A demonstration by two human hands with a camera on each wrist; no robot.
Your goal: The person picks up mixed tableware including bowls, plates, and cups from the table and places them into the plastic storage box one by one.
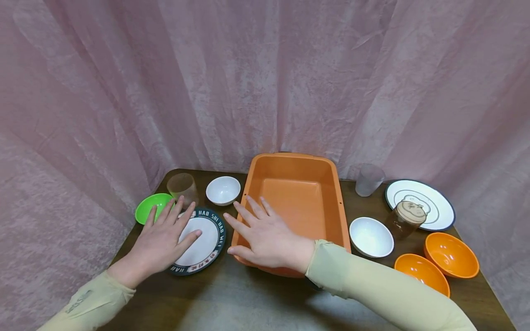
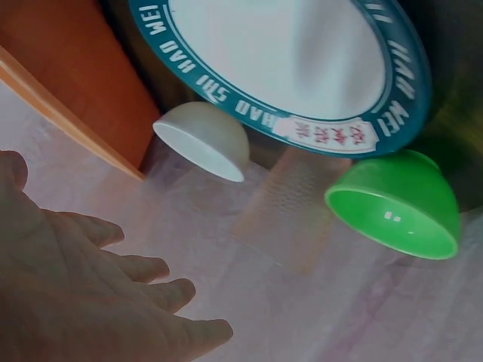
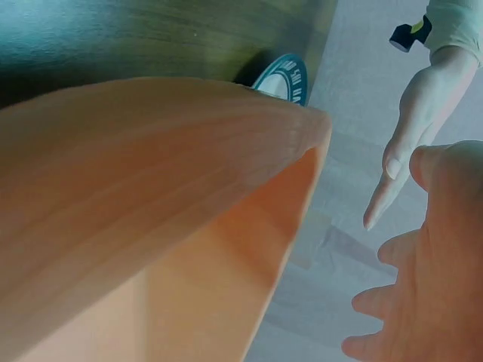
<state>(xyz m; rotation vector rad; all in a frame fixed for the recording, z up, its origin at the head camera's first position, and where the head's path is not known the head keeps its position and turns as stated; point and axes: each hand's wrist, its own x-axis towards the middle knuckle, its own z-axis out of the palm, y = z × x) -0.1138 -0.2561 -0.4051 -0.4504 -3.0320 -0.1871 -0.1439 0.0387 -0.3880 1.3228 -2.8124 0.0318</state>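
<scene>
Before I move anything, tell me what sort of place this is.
Probably a staged tabletop set-up rather than a working kitchen: a pink curtain hangs right behind the table, where an orange tub stands between two plates.

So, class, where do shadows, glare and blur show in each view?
Head view: pale sheen on the tabletop, darker shadows either side; left wrist view: small white glints inside the green bowl, greyish shadow on the teal-rimmed plate; right wrist view: bluish sheen top left, the near wall of the orange basin looking soft.
</scene>
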